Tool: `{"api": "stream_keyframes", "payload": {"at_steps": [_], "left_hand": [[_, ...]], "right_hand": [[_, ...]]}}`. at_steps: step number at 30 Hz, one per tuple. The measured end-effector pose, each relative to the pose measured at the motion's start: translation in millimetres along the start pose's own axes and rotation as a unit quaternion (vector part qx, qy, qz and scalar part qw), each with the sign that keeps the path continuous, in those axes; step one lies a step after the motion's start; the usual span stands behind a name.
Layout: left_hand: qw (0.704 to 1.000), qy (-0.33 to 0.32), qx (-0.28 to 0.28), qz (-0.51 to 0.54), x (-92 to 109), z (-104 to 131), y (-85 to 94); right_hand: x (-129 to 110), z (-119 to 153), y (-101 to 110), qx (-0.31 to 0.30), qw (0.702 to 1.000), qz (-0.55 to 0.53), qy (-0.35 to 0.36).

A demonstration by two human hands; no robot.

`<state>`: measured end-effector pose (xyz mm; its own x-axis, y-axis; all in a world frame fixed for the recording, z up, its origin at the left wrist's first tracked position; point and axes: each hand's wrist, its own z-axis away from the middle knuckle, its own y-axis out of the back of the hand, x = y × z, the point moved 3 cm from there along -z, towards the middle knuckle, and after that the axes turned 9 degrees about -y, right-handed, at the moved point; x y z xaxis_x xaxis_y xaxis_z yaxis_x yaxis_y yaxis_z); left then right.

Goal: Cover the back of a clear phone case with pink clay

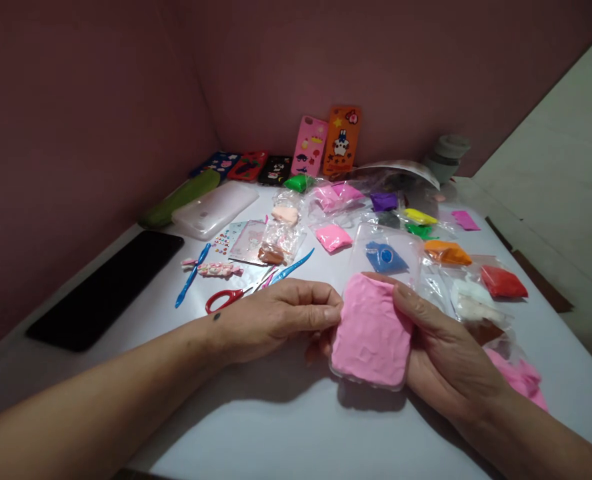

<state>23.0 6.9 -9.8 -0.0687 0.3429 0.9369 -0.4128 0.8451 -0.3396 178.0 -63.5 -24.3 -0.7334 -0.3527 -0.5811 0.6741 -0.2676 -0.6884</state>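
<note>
A clear phone case (407,241) is held up over the table in front of me. Pink clay (373,333) with an uneven, dimpled surface covers its lower part, while the upper end is bare and see-through. My right hand (441,340) grips the case along its right side, thumb on the clay. At the left edge, my left hand (296,310) pinches the case and clay between thumb and fingers. Through the bare end shows a blue clay packet (391,260). Red-handled scissors (225,300) and a blue modelling tool (292,265) lie beyond my left hand.
Packets of coloured clay, including orange (447,253) and red (503,281), spread across the right side. Decorated phone cases, one orange (343,140), stand or lie by the wall. A black phone (109,290) and another clear case (216,208) lie at left.
</note>
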Motion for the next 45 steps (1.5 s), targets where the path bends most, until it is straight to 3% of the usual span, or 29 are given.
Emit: {"api": "stream_keyframes", "payload": {"at_steps": [5,12,17,26,37,45], "left_hand": [[0.998,0.025,0.019,-0.055,1,0,-1.4],[0.999,0.013,-0.009,0.043,-2,0,-3.7],[0.999,0.028,-0.004,0.031,1,0,-5.9],[1.0,0.02,0.006,0.004,2,2,-6.3],[0.991,0.017,0.116,-0.071,10,-1,-8.1],[0.984,0.023,0.102,-0.141,2,1,-7.9]], "right_hand": [[1,1,-2,-0.027,1.0,-0.002,0.001],[-1,-2,-2,-0.001,1.0,-0.025,-0.002],[-1,-2,-1,0.015,1.0,-0.021,-0.011],[-2,0,-5,-0.013,1.0,-0.016,0.002],[2,2,-6,-0.017,0.999,0.039,0.002],[2,4,-6,-0.029,0.997,0.075,0.005]]}}
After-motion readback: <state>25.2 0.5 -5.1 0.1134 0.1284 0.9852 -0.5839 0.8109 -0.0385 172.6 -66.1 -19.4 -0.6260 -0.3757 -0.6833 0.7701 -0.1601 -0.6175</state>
